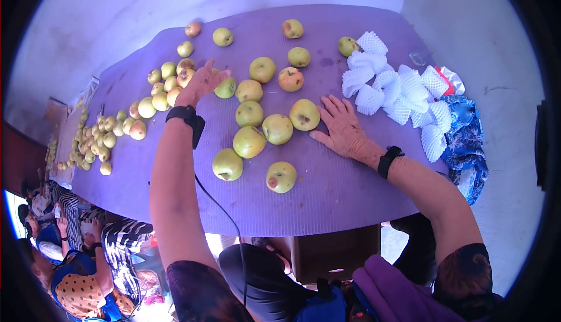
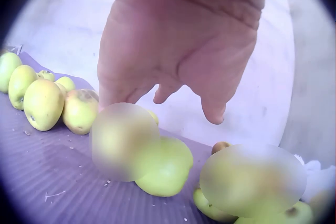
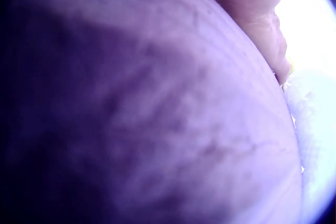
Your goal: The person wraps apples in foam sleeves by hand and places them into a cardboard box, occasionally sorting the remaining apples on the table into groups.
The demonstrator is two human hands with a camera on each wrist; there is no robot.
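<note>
My left hand [image 1: 201,83] reaches over the apples at the left middle of the purple table cover [image 1: 327,187]. Its fingers hang downward in the left wrist view, with nothing gripped between thumb and fingers. Just right of it lies a green apple [image 1: 225,87], and a reddish apple [image 1: 185,77] sits at its left side. Palm down, fingers spread, my right hand [image 1: 346,130] rests on the cover. A yellow-green apple [image 1: 304,114] with a brown mark lies right beside its thumb and fingers. The right wrist view shows mostly blurred purple surface, with part of the hand [image 3: 257,19] at top.
More apples [image 1: 249,142] lie loose in the middle, and a long heap of smaller ones [image 1: 96,141] stretches left. White foam fruit nets [image 1: 400,91] are piled at the right, beside a blue patterned cloth [image 1: 464,129]. A black cable [image 1: 225,208] hangs by the left arm. People [image 1: 82,275] sit lower left.
</note>
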